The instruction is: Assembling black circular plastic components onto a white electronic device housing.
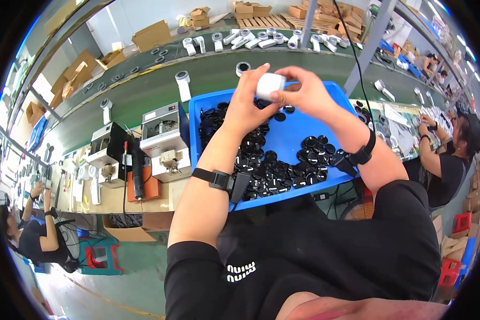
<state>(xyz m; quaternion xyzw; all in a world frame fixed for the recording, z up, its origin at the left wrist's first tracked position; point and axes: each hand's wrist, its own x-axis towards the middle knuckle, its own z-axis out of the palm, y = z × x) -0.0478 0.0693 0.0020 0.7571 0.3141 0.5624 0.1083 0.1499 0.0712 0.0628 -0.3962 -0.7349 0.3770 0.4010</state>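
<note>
Above the far edge of a blue tray (194, 152), both my hands grip a small white plastic part with a rounded block shape (271, 85). My left hand (244, 106) is closed against its left side, and the fingers of my right hand (306, 92) curl round its right side. The underside of the part is hidden. Many glossy black round discs (266, 169) lie loose in the tray, mostly along its left and near sides. Just beyond my left hand is the round dark-centred head of a white device (243, 68); my hand covers what lies below it.
A green conveyor belt (144, 85) runs behind the tray, carrying white handheld devices (182, 85). Left of the tray stand two bench fixtures (162, 125) and an electric screwdriver (138, 173). Co-workers sit at right (445, 160) and left (34, 234). A black cable (357, 58) hangs nearby.
</note>
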